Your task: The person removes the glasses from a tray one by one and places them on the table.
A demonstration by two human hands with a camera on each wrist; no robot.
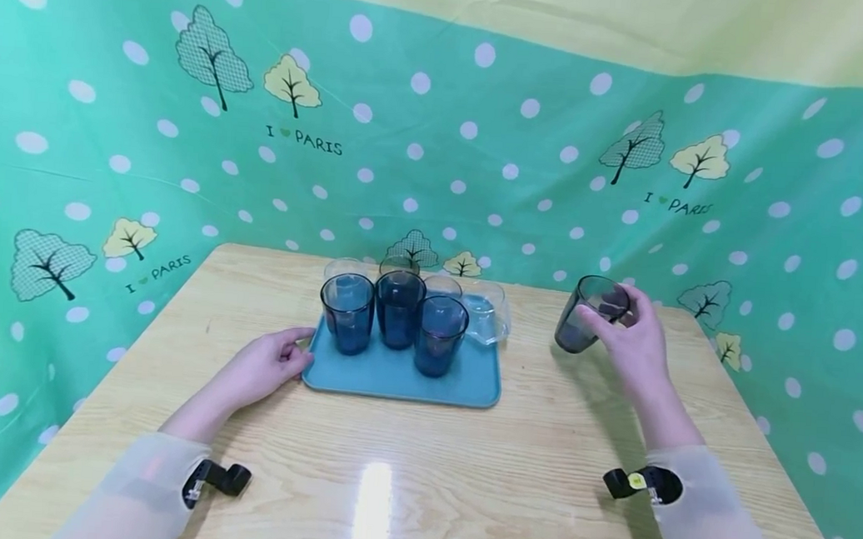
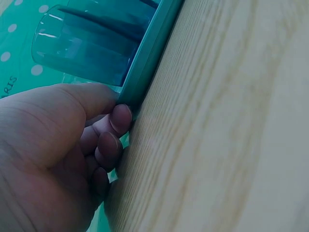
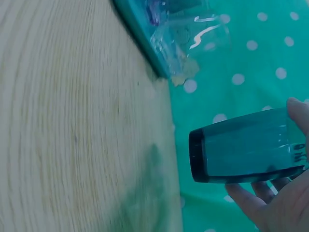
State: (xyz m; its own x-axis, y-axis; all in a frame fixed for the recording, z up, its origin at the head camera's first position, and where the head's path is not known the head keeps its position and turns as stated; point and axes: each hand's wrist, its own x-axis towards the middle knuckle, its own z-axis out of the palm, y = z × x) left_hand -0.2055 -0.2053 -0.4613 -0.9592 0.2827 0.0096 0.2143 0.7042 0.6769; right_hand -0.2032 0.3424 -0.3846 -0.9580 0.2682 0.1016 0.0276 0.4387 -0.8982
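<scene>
A dark tinted drinking glass (image 1: 578,323) is gripped near its rim by my right hand (image 1: 638,344), tilted and raised over the right side of the table. In the right wrist view its thick base (image 3: 197,155) points toward the table, with thumb and fingers on opposite sides. My left hand (image 1: 267,368) pinches the left edge of a blue tray (image 1: 364,380); the thumb (image 2: 99,99) lies at the rim. Three dark tinted glasses stand upright on the tray, one (image 1: 439,345) nearest the front. Behind them are several more glasses, partly hidden, including a clear glass (image 1: 490,319).
The wooden table (image 1: 417,477) carries the tray near its back edge. A green dotted cloth (image 1: 442,120) hangs right behind the table and along both sides. A strip of light reflects off the front of the tabletop.
</scene>
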